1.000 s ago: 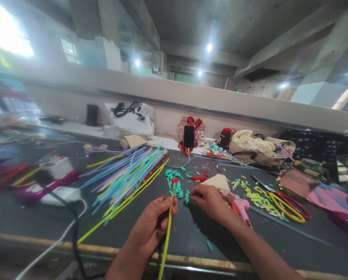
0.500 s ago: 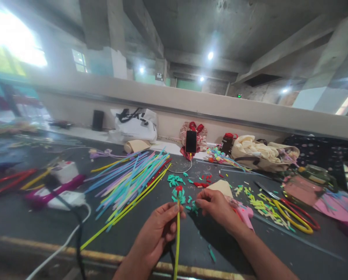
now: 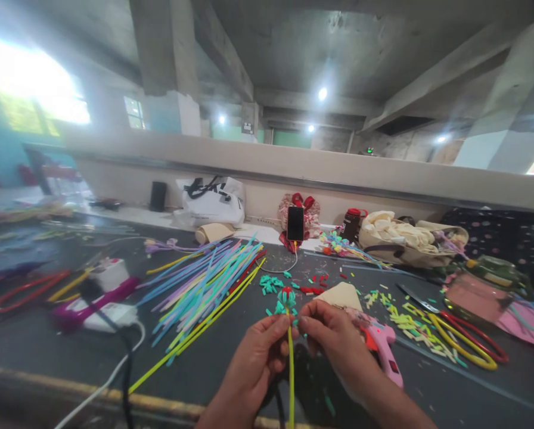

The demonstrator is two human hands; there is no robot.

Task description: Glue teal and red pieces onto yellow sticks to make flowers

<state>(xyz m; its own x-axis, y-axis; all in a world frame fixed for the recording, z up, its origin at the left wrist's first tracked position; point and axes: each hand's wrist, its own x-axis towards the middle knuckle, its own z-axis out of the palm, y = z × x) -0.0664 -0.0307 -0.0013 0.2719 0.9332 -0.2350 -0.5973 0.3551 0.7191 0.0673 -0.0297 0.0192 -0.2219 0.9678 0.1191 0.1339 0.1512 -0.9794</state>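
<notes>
My left hand (image 3: 260, 351) pinches a yellow-green stem (image 3: 291, 378), like a fuzzy pipe cleaner, upright between thumb and fingers. On top of that stem sits a small flower head (image 3: 287, 297) with a red centre and teal pieces around it. Close beside the stem, just below the flower head, my right hand (image 3: 327, 328) is closed in a pinch. A bit of teal shows at its fingertips, mostly covered by the fingers. Loose short teal pieces (image 3: 270, 283) lie on the dark table behind the flower head.
Long coloured pipe cleaners (image 3: 208, 292) lie in a bundle on the left. A pink glue gun (image 3: 387, 351) rests beyond my right forearm, near yellow-green cut pieces (image 3: 412, 319) and scissors (image 3: 466, 342). A phone (image 3: 295, 223) stands at the back; a power strip (image 3: 110, 310) lies left.
My right hand has come from the loose teal pieces to the stem, beside my left fingers. The flower head has tilted or turned slightly, and the view has shifted a little.
</notes>
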